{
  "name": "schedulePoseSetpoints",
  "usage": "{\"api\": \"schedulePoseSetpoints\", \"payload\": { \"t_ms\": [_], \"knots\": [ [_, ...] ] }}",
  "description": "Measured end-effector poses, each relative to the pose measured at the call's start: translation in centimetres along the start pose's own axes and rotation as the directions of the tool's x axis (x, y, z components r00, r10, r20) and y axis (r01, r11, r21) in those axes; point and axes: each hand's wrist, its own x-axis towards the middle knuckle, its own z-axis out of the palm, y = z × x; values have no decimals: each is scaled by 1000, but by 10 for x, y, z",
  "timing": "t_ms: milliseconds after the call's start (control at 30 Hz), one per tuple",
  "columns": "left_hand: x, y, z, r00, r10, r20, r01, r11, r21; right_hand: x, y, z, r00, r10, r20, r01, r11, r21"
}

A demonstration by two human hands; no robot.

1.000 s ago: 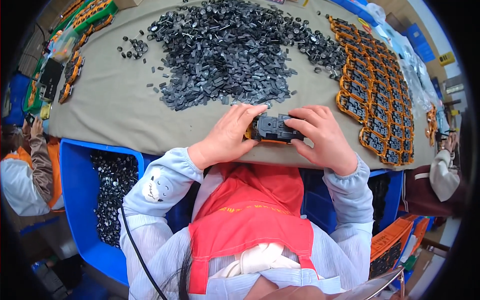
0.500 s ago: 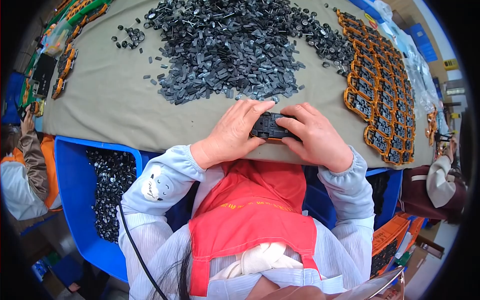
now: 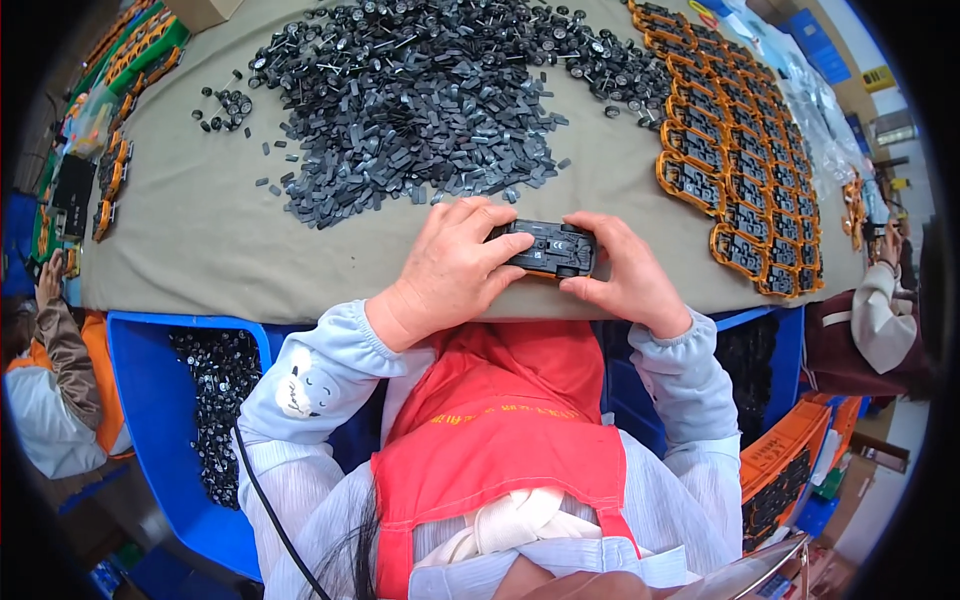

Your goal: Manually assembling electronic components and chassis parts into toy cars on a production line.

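Between my two hands, just above the near edge of the cloth-covered table, is a toy car [image 3: 552,250] with its black underside up and a strip of orange body along its lower side. My left hand [image 3: 447,262] is closed on its left end, a finger pressed on the underside. My right hand [image 3: 628,268] grips the right end between the thumb and the fingers. Just beyond my hands lies a large heap of small dark flat pieces [image 3: 400,160], with black wheels on axles [image 3: 570,40] spread along its far and right sides.
Rows of upturned orange toy cars [image 3: 735,150] stand at the right. A small group of wheels [image 3: 222,110] lies at the left. Blue bins hang below the table edge, the left bin [image 3: 170,480] holding small black parts. Other people work at both sides.
The toy car shows more of its underside now, as my right fingers have moved off it to its right end. The view has shifted slightly, so the table things appear further left.
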Motion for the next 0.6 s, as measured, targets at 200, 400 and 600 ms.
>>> {"api": "schedulePoseSetpoints", "payload": {
  "t_ms": [200,400,600],
  "knots": [
    [1,-1,1,998,65,23,-65,998,-9,-2,6,3,1000,5,-13,-2,975,221],
    [8,3,4,997,-68,46,74,990,-124,3,3,-13,907,366,210,-418,718,557],
    [12,8,3,995,-67,70,73,993,-93,13,-2,5,879,422,222,-452,589,670]
  ]
}}
